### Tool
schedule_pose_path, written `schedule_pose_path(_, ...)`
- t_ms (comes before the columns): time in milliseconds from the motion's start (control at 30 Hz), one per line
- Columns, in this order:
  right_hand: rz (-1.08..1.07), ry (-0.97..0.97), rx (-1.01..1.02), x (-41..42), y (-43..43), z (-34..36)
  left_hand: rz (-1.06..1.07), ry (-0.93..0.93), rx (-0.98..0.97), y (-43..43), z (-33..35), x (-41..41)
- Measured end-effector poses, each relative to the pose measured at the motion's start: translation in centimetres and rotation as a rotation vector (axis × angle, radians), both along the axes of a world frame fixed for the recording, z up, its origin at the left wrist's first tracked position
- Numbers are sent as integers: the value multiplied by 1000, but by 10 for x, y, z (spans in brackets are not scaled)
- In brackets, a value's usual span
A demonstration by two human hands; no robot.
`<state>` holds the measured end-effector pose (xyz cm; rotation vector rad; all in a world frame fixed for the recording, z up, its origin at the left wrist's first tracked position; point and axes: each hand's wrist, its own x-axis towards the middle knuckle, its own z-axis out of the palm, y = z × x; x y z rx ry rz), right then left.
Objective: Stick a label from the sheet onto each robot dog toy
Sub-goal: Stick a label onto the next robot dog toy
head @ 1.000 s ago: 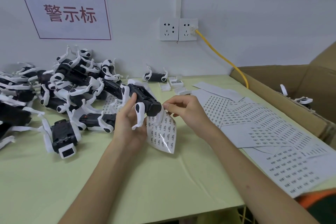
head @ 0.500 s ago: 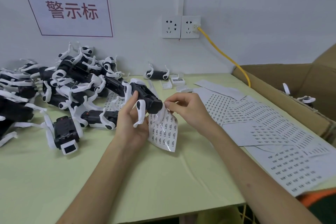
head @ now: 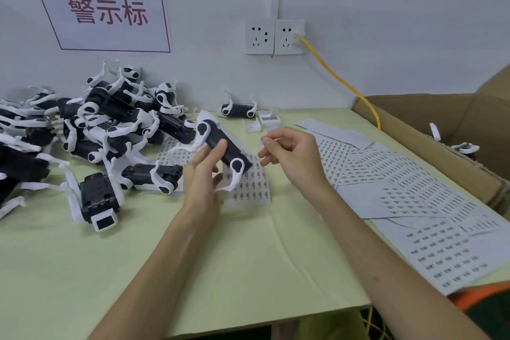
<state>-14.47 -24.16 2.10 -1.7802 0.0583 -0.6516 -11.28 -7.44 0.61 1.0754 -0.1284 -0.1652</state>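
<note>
In the cardboard box [head: 430, 130] at the bench's right edge, parts of two robot dog toys are seen. A black-and-white robot dog toy [head: 220, 146] is gripped by the left hand [head: 202, 174] above the label sheet [head: 249, 188], which lies flat on the bench [head: 248, 257]. A small label [head: 269, 141] is pinched by the right hand [head: 289, 157], just beside the toy. A pile of toys [head: 91, 130], too tangled to count, is heaped at the left edge.
</note>
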Motion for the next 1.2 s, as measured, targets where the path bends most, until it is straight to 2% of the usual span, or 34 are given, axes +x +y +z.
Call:
schedule_pose_path(67, -2, 1, 1, 0, 0, 0, 77, -82, 68, 1, -1, 1)
schedule_pose_path(200, -8, 30, 7, -1, 0, 0, 171, -125, 108, 2, 0, 0)
schedule_pose_path(333, -24, 49, 14, -2, -1, 0, 210, -77, 99, 2, 2, 1)
schedule_pose_path(467, 13, 50, 69, -3, 1, 1, 100, 7, 41, 2, 6, -3)
schedule_pose_path(567, 56, 17, 97, -4, 3, 2, -97, 85, -136, 7, 11, -5)
schedule_pose_path(733, 128, -16, 85, -5, 7, 3, -308, 63, -295, 14, 11, -3)
schedule_pose_path(867, 129, -35, 67, -4, 6, 3, -333, 42, -294, 15, 5, 1)
schedule_pose_path(1033, 141, -27, -47, -3, 7, 0, -340, 73, -308, 15, 4, 2)
schedule_pose_path(1200, 149, -8, -84, -5, 8, 2, -285, 28, -234, 14, 8, -1)
